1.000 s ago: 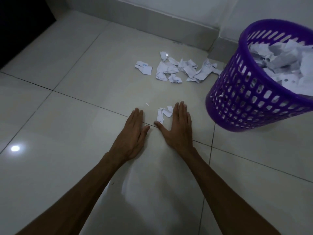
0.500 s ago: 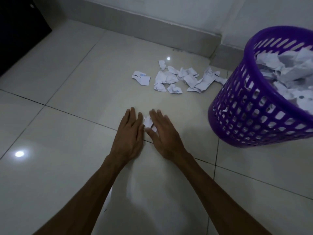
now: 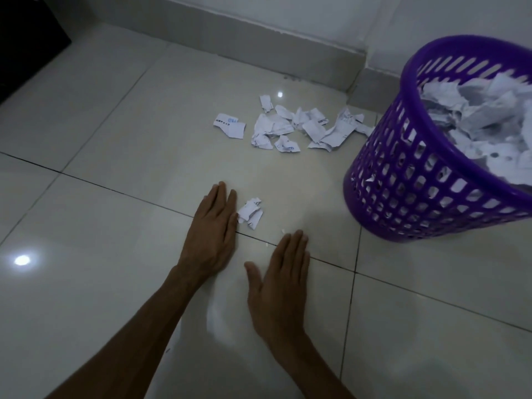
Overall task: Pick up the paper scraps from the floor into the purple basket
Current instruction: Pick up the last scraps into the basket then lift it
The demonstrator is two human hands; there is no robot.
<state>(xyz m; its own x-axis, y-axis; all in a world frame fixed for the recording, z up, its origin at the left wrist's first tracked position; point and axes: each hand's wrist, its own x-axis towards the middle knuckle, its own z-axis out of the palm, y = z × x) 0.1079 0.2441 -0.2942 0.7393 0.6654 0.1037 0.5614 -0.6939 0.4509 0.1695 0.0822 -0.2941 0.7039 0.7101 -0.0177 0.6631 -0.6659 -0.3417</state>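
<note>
A small clump of white paper scraps (image 3: 250, 213) lies on the tiled floor beside the fingertips of my left hand (image 3: 211, 230), which lies flat with straight fingers and touches the clump's left edge. My right hand (image 3: 283, 279) is flat on the floor nearer to me, fingers straight, a short way below and right of the clump, holding nothing. A larger scatter of torn paper scraps (image 3: 296, 129) lies farther off near the wall. The purple basket (image 3: 403, 197) stands at the right, filled with crumpled paper.
A grey skirting board (image 3: 259, 44) runs along the far wall and turns a corner behind the basket. A dark piece of furniture (image 3: 26, 41) fills the top left. Tiny paper crumbs (image 3: 283, 231) lie by the tile joint.
My hands had pressed together around the small clump; now the right hand has drawn back toward me, leaving the clump uncovered next to my left fingertips. The view has shifted a little.
</note>
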